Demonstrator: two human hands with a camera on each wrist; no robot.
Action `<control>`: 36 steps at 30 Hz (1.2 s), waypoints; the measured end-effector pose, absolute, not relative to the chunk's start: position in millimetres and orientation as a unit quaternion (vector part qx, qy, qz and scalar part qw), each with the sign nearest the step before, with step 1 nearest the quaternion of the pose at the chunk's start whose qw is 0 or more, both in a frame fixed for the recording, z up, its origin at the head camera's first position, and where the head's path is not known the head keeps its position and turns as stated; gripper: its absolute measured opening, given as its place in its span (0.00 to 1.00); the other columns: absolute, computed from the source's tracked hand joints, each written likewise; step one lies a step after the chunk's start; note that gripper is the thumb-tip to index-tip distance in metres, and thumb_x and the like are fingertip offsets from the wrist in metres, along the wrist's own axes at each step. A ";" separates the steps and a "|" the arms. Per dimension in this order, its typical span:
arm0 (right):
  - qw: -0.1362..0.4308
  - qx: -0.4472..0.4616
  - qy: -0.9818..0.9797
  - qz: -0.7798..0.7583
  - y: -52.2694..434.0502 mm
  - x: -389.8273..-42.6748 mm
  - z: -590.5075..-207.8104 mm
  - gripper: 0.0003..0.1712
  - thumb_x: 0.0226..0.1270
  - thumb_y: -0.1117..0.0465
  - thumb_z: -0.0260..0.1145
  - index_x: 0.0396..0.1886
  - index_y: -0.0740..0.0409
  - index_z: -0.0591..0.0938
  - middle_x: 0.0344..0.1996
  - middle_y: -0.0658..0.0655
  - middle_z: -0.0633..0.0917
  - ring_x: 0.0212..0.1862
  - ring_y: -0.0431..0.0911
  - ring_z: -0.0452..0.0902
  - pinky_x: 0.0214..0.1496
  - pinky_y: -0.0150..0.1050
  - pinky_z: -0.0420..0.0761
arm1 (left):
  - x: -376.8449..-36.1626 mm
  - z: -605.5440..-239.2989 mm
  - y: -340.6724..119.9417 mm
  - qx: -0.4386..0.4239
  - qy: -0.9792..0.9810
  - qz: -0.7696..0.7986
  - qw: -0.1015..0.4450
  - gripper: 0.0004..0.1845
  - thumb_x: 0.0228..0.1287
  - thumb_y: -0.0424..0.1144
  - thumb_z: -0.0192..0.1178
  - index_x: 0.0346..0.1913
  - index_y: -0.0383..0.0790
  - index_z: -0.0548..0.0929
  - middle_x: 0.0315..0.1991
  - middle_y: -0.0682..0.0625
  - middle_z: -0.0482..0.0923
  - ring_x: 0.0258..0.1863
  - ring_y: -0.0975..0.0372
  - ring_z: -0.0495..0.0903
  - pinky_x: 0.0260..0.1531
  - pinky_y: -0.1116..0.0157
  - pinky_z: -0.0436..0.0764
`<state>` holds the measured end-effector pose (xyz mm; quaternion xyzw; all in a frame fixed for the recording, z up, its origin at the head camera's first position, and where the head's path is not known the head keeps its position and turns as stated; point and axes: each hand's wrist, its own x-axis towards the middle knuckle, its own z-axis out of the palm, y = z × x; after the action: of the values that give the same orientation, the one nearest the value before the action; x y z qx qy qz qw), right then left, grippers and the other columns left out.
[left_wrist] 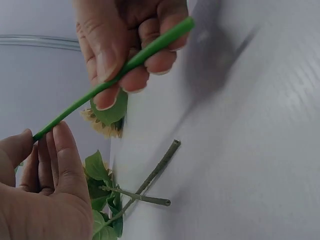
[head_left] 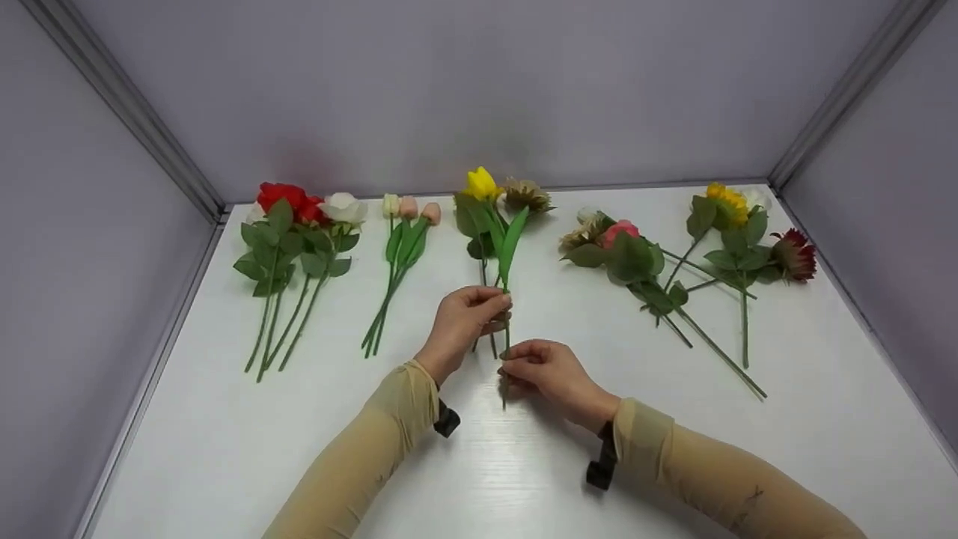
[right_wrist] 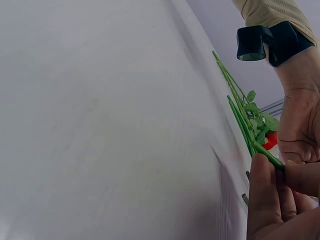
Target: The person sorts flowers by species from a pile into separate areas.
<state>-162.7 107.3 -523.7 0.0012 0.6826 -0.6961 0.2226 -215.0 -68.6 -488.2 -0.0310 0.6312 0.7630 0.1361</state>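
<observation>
Both hands hold one yellow tulip point(head_left: 481, 183) by its green stem point(head_left: 507, 337) above the middle of the white desk point(head_left: 786, 419). The left hand point(head_left: 458, 323) pinches the stem between thumb and fingertips, nearer the leaves; the right hand point(head_left: 545, 369) pinches it lower, close to the cut end. The stem's long axis runs away from the person, bloom pointing to the far wall, cut end toward the body; the left wrist view shows it lifted clear of the desk and spanning the two grips. Relative to the tulip, a tan flower point(head_left: 528, 196) lies just behind and to its right, with loose stems beneath the hands. A bunch of pale tulips point(head_left: 408, 209) lies to its left, and red and white roses point(head_left: 299, 206) further left. To its right lie a pink flower cluster point(head_left: 617, 239) and, beyond that, a sunflower point(head_left: 726, 202) and a dark red bloom point(head_left: 795, 254). Judged from this layout, several groups are already laid out by kind, while the yellow tulip is still in hand and not yet set down.
</observation>
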 end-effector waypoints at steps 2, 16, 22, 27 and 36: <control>0.220 0.003 0.685 -0.695 106.4 -163.0 -523.8 0.16 0.69 0.67 0.69 0.50 0.75 0.81 0.37 0.60 0.88 0.37 0.45 0.85 0.41 0.38 0.86 | -212.6 -489.5 -69.8 -0.029 0.641 0.754 0.139 0.14 0.69 0.36 0.69 0.52 0.31 0.84 0.45 0.41 0.84 0.43 0.55 0.86 0.46 0.60 0.86; 0.168 -0.148 0.798 -0.559 96.1 -176.0 -505.1 0.23 0.76 0.54 0.65 0.62 0.64 0.80 0.50 0.57 0.87 0.51 0.49 0.84 0.55 0.45 0.83 | -237.5 -486.3 -126.7 -0.047 0.749 0.656 0.082 0.15 0.70 0.33 0.66 0.55 0.28 0.84 0.44 0.41 0.84 0.42 0.55 0.85 0.43 0.62 0.86; 0.055 -0.276 0.902 -0.327 96.1 -199.5 -486.6 0.29 0.79 0.47 0.61 0.72 0.57 0.75 0.65 0.56 0.79 0.68 0.50 0.73 0.69 0.47 0.73 | -260.1 -481.0 -166.4 -0.068 0.828 0.554 0.056 0.17 0.74 0.35 0.62 0.59 0.30 0.83 0.49 0.39 0.83 0.46 0.52 0.85 0.47 0.59 0.84; 0.004 -0.325 0.927 -0.186 93.0 -220.6 -477.6 0.34 0.79 0.46 0.60 0.76 0.59 0.69 0.72 0.60 0.72 0.76 0.56 0.61 0.77 0.49 0.60 | -274.1 -482.2 -180.5 -0.070 0.878 0.471 0.051 0.16 0.74 0.36 0.59 0.59 0.32 0.84 0.51 0.40 0.83 0.48 0.50 0.83 0.48 0.56 0.81; 0.022 -0.335 0.932 -0.134 85.1 -230.7 -479.9 0.37 0.80 0.42 0.57 0.78 0.57 0.67 0.75 0.61 0.68 0.79 0.57 0.53 0.80 0.47 0.49 | -290.2 -491.4 -181.4 -0.067 0.916 0.392 0.051 0.15 0.72 0.33 0.58 0.55 0.31 0.87 0.53 0.38 0.84 0.54 0.47 0.80 0.55 0.52 0.79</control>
<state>-230.7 85.1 -479.9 -0.3348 0.9325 -0.1337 0.0215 -290.2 -181.4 -491.4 -0.0672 0.9162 0.3919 0.0506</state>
